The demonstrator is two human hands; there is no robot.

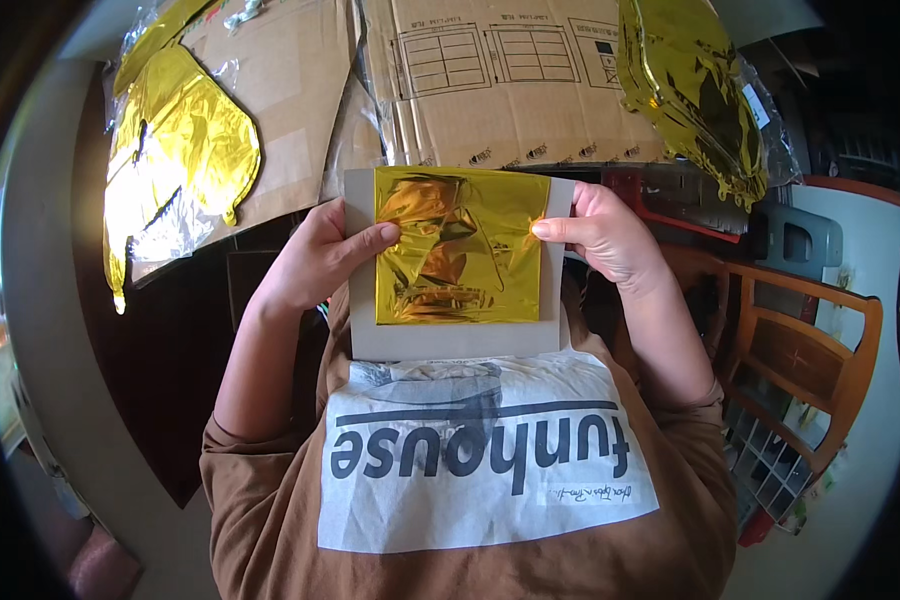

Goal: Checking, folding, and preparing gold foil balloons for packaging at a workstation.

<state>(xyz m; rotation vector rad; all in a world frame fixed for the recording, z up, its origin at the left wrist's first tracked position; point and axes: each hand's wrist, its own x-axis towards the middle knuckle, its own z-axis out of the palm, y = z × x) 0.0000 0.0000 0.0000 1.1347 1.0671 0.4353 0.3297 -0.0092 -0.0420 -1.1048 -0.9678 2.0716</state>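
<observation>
I hold a grey card [457, 338] upright in front of my chest, with a folded gold foil piece [460, 245] lying flat against it. My left hand [320, 255] grips the card's left edge, thumb pressing the foil's left side. On the right edge, my right hand [605, 230] does the same, its thumb on the foil. The card's lower strip stays bare below the foil.
Flattened cardboard boxes [510, 80] cover the surface ahead. Gold foil balloons lie on them at the left [175, 150] and upper right [695, 85]. A wooden chair [805, 345] stands to my right, and a dark table [160, 380] is at my left.
</observation>
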